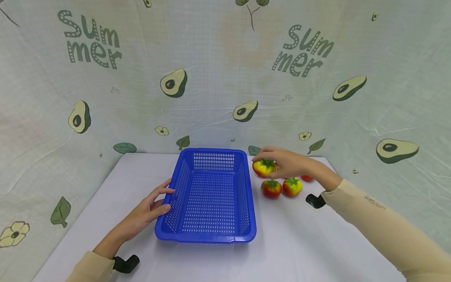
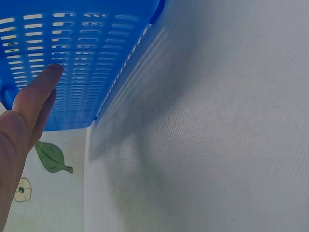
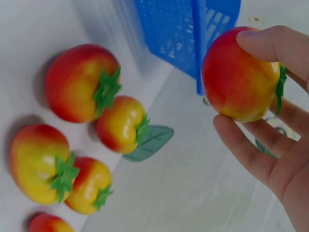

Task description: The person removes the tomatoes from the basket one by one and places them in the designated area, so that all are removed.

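My right hand (image 1: 287, 161) holds a red-and-yellow tomato (image 3: 241, 75) with a green stem top, pinched between thumb and fingers. It is lifted off the table, just right of the blue plastic basket's far corner. My left hand (image 1: 148, 211) touches the left rim of that basket (image 1: 208, 238), its fingers fairly straight. The left wrist view shows a finger (image 2: 36, 94) against the slotted side wall. Below the right hand, more tomatoes rest on the table, among them a redder one (image 1: 271, 189) and a yellower one (image 1: 292, 187); the hand and forearm hide others.
The basket's slotted floor (image 1: 209, 203) shows from above. A white cloth covers the table (image 1: 282, 243). Behind it hangs a curtain (image 1: 208, 47) printed with avocados and leaves. Dark straps (image 1: 315, 201) show at both wrists.
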Available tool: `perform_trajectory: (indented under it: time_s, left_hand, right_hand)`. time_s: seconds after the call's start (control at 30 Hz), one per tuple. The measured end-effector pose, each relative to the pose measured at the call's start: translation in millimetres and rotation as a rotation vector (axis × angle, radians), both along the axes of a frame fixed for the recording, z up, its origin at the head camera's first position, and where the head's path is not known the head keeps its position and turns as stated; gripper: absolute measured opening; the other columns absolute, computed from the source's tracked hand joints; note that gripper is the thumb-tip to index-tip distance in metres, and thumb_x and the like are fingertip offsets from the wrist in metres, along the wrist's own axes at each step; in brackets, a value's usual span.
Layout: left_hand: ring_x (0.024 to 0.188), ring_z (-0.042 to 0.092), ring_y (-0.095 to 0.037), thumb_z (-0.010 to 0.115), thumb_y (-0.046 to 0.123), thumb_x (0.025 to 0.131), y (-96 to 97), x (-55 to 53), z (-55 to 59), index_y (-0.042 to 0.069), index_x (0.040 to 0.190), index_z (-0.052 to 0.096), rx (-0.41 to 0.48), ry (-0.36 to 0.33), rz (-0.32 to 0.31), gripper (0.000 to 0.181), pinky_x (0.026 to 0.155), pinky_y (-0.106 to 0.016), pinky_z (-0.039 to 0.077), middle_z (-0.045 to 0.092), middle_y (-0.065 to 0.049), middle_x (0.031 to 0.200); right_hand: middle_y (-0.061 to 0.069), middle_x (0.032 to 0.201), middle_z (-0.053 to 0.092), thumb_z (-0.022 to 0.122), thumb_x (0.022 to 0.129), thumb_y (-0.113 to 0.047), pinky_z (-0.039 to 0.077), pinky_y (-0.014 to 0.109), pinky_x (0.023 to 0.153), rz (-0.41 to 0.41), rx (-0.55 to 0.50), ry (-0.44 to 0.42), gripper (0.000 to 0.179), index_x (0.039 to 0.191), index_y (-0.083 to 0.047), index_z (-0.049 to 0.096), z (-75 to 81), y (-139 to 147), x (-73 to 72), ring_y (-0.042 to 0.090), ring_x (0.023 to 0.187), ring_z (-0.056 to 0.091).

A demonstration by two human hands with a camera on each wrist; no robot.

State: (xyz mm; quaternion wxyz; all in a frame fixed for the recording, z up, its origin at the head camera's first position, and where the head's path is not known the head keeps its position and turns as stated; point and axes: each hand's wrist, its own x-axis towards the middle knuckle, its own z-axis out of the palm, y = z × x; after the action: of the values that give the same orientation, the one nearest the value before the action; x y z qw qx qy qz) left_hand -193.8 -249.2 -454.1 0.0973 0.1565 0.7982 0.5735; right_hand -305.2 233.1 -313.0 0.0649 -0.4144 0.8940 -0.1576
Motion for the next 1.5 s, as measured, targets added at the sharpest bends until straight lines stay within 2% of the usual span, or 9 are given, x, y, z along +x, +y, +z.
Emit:
perform_trajectory:
  time_s: [0.33, 0.57, 0.8, 0.9, 1.2, 1.4, 1.5]
  left_hand:
    - [0.15, 0.037, -0.057, 0.061, 0.022, 0.11, 0.8, 0.4, -0.7, 0.016, 0.154, 0.046, 0.009, -0.009, 0.008, 0.047, 0.113, -0.064, 0.046, 0.003, -0.004, 0.18]
    - [0.15, 0.037, -0.057, 0.061, 0.022, 0.11, 0.9, 0.6, -0.8, 0.016, 0.154, 0.046, 0.009, -0.005, 0.008, 0.047, 0.113, -0.063, 0.047, 0.003, -0.004, 0.18]
    - [0.151, 0.034, -0.058, 0.061, 0.022, 0.11, 0.5, 0.9, -1.2, 0.016, 0.154, 0.047, 0.006, 0.001, 0.012, 0.047, 0.114, -0.066, 0.044, 0.003, -0.004, 0.18]
    - [0.151, 0.034, -0.058, 0.061, 0.022, 0.11, 0.3, 0.7, -1.7, 0.016, 0.154, 0.047, 0.007, 0.001, 0.012, 0.047, 0.114, -0.067, 0.044, 0.003, -0.004, 0.18]
    - [0.15, 0.037, -0.057, 0.06, 0.021, 0.11, -0.2, -0.4, -2.4, 0.016, 0.153, 0.047, 0.008, 0.013, 0.004, 0.046, 0.113, -0.063, 0.047, 0.004, -0.004, 0.18]
    - [0.15, 0.036, -0.058, 0.06, 0.02, 0.11, -0.3, -0.2, -1.9, 0.016, 0.153, 0.047, 0.013, 0.007, 0.004, 0.046, 0.114, -0.064, 0.046, 0.003, -0.004, 0.18]
    - [0.15, 0.036, -0.058, 0.06, 0.02, 0.11, -0.2, -0.1, -1.6, 0.016, 0.154, 0.046, 0.018, 0.003, 0.003, 0.046, 0.114, -0.065, 0.045, 0.003, -0.004, 0.18]
  right_hand:
    - [0.006, 0.135, 0.063, 0.083, 0.09, -0.008, 0.062, 0.042, 0.089, -0.084, -0.005, 0.039, 0.057, 0.143, -0.015, 0.065, -6.0, 49.4, 4.7, 0.029, 0.121, 0.062]
    - [0.008, 0.133, 0.063, 0.084, 0.091, -0.011, 0.063, 0.038, 0.084, -0.19, -0.009, 0.011, 0.054, 0.142, -0.016, 0.066, -12.0, 80.6, 7.8, 0.027, 0.115, 0.062]
    - [0.009, 0.132, 0.065, 0.085, 0.09, -0.013, 0.059, 0.056, 0.098, -0.254, -0.007, 0.009, 0.052, 0.139, -0.014, 0.068, -21.3, 106.2, 4.1, 0.031, 0.118, 0.062]
    - [0.01, 0.131, 0.064, 0.087, 0.089, -0.015, 0.057, 0.061, 0.1, -0.282, -0.002, 0.002, 0.054, 0.139, -0.013, 0.068, -26.5, 117.3, 2.5, 0.032, 0.118, 0.061]
    - [0.019, 0.14, 0.063, 0.087, 0.088, -0.015, 0.056, 0.065, 0.099, -0.319, 0.011, -0.003, 0.055, 0.139, -0.011, 0.067, -44.9, 144.4, -1.2, 0.041, 0.125, 0.058]
    - [0.016, 0.133, 0.066, 0.088, 0.087, -0.016, 0.056, 0.064, 0.098, -0.333, 0.041, -0.003, 0.057, 0.139, -0.008, 0.067, -57.0, 156.8, -0.4, 0.037, 0.118, 0.061]
    - [0.019, 0.133, 0.066, 0.088, 0.087, -0.018, 0.056, 0.065, 0.099, -0.356, 0.055, -0.014, 0.059, 0.14, -0.007, 0.067, -61.9, 161.8, 0.7, 0.039, 0.118, 0.061]
